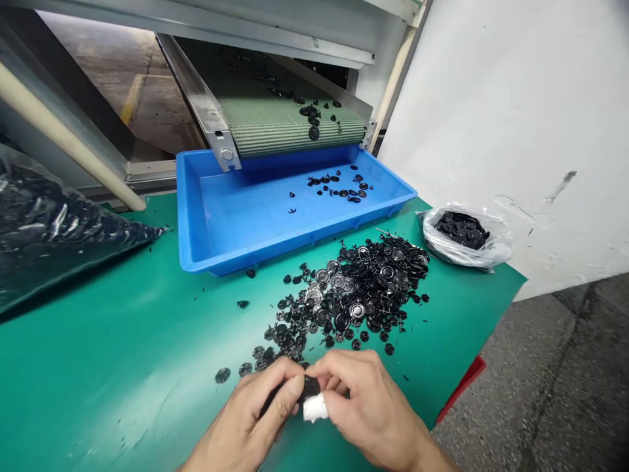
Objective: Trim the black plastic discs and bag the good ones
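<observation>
My left hand (248,419) and my right hand (368,410) meet low in the view over the green work mat (113,354). My left hand pinches a dark, partly hidden black object (309,388). My right fingers press on a small white wad, perhaps cloth or tissue (315,408), against that object. Just above my hands lies a large heap of black and silver snap fasteners (351,295), its nearest pieces almost at my fingers.
A blue plastic tray (236,223) holding scattered black parts sits under the end of a green conveyor belt (289,128). A bulging black-filled plastic bag (49,223) lies at left. A white bag of black parts (464,236) stands at right beside a white wall.
</observation>
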A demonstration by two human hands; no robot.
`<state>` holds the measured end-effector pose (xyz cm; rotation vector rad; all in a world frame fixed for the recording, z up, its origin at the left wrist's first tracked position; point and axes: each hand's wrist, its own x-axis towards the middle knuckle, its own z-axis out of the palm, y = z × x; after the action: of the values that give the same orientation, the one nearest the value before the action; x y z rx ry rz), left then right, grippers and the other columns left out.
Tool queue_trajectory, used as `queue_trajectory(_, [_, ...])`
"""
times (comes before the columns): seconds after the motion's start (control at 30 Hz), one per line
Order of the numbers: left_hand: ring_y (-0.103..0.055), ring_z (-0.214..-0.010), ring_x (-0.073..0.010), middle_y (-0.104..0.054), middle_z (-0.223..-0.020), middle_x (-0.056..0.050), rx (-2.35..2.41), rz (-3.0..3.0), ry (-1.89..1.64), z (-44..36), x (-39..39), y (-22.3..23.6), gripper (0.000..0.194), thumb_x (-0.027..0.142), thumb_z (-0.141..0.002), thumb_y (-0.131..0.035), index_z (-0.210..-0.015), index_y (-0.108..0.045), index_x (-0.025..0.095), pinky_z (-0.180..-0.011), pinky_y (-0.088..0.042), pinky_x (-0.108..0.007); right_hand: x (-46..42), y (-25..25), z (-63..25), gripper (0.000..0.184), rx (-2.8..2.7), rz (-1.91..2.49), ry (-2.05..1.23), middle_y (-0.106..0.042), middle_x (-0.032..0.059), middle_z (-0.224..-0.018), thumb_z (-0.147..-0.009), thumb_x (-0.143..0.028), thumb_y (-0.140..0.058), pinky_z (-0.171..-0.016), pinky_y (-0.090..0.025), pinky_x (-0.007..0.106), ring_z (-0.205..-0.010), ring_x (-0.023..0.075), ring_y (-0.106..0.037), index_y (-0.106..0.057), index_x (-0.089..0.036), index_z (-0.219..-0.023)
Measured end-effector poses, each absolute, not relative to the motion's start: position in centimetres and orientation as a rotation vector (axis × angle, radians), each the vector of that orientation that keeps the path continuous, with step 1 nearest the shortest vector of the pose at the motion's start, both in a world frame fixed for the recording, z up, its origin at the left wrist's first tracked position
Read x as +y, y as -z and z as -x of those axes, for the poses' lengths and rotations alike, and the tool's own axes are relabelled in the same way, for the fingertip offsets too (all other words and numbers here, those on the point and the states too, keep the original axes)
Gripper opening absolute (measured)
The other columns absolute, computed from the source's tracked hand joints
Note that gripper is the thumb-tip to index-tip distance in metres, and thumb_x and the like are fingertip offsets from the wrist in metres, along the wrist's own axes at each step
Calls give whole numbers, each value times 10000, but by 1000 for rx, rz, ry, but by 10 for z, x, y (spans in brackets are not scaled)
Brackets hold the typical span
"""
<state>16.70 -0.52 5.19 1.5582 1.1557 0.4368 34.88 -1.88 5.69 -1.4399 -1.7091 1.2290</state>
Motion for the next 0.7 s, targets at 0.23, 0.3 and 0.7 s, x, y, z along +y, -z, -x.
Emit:
queue_trajectory(0.23, [-460, -506, -123, -562, -577, 36, 1102, -1213, -474, -174, -7, -54, 378, 530, -937, -431, -775, -561, 214, -503, -367, -224, -4, -47, -356, 220, -1819, 1331, -1234, -605, -50, -607, -880, -79, -457, -575, -393, 210, -563, 84, -548, -629, -182, -790])
queue_trajectory(0.3, [-470, -515, -120, -628, -615, 6, 1069, -1133, -509, -173, -3, -51, 369, 525, -930, -464, -781, -567, 204, -509, -386, -225, 14, -49, -362, 248, -1965, 1432, -1006, -617, -19, -706, -902, -81, -416, -613, -409, 234, -630, 107, -557, -638, -182, -856])
queue_trajectory(0.7, [-662, -654, -175, -666, -833, -56, 683, -456, -675, -164, 8, -36, 136, 310, -877, -640, -881, -698, 188, -381, -500, -180, 81, -57, -354, 304, -2542, 1757, -369, -541, 80, -1041, -858, -75, -441, -569, -373, 270, -762, 173, -539, -586, -205, -1091])
